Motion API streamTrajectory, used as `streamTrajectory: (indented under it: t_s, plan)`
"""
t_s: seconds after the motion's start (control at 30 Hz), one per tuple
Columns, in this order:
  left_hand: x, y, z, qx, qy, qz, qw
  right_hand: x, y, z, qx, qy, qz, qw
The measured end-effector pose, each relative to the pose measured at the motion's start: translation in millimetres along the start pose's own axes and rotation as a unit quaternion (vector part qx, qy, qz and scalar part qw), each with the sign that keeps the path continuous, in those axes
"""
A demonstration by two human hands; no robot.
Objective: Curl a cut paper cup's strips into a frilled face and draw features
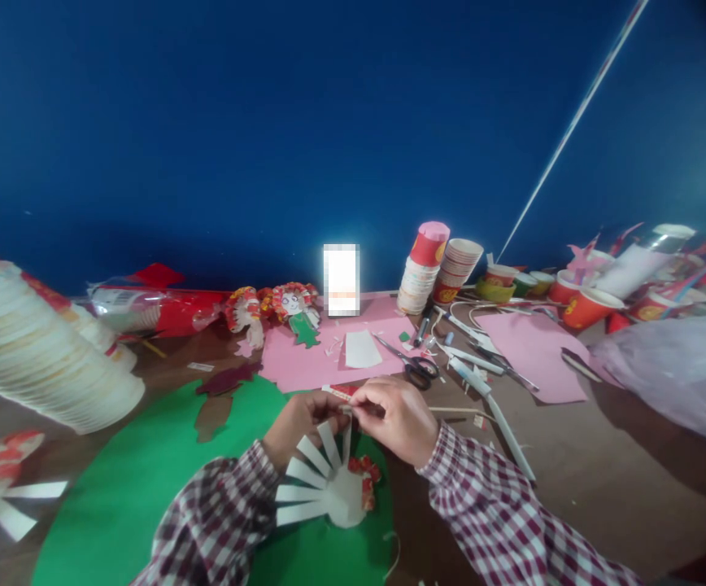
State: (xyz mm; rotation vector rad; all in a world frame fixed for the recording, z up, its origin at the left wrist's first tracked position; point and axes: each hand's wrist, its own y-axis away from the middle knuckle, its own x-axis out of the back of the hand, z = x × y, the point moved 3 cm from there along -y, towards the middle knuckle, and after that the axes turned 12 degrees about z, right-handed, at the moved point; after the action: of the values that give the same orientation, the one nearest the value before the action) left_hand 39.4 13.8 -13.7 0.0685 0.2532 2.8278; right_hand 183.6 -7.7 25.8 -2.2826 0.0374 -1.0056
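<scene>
A paper cup cut into strips (pixel 346 498) lies splayed in front of me, its round base towards me. White strips fan out to its left, and several red-patterned ones are curled up on its right. My left hand (pixel 298 423) is closed in a pinch at the end of an upright strip of this cup. My right hand (pixel 397 415) also pinches at that strip's end, its fingertips meeting those of the left. A small red and white piece shows just beyond the fingertips. Beneath the cup is a large green sheet (pixel 139 480).
Scissors (pixel 420 370) and a white card (pixel 362 348) lie on pink paper (pixel 304 370) ahead. Stacked cups (pixel 423 273) stand behind, with a tall stack (pixel 41 350) tilted at left. Glue guns (pixel 472 374) lie right of centre, near a plastic bag (pixel 676 374). Finished paper figures (pixel 295 305) stand at the back.
</scene>
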Motion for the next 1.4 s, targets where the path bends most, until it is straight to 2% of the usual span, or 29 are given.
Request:
streamTrajectory:
  t_s: [0.27,0.6,0.77,0.87,1.0,1.27,1.4]
  plan:
    - [-0.4,3.0,2.5,0.027,-0.013,-0.02,0.999,-0.5,1.9,1.4,0.004,-0.011,-0.011,1.0]
    - [1.2,1.9,-1.0,0.059,-0.042,0.019,0.997,-0.6,0.9,-0.3,0.0,0.0,-0.009,1.0]
    - [0.1,3.8,3.1,0.043,-0.018,-0.019,0.999,-2.9,2.7,2.2,-0.016,-0.01,-0.01,1.0]
    - [0.3,3.8,3.8,0.035,-0.019,-0.016,0.999,-3.6,3.1,2.7,-0.02,-0.016,-0.013,1.0]
    - [0.0,2.9,2.6,0.037,-0.039,0.004,0.999,-2.8,2.2,0.3,-0.005,-0.013,-0.02,1.0]
    - [-2.1,5.1,6.9,0.062,-0.002,0.001,0.998,-3.3,1.5,-0.7,0.03,0.005,-0.023,0.999]
    - [1.0,4.4,6.2,0.049,-0.022,0.012,0.998,-2.5,1.9,-0.1,0.047,0.014,-0.02,0.999]
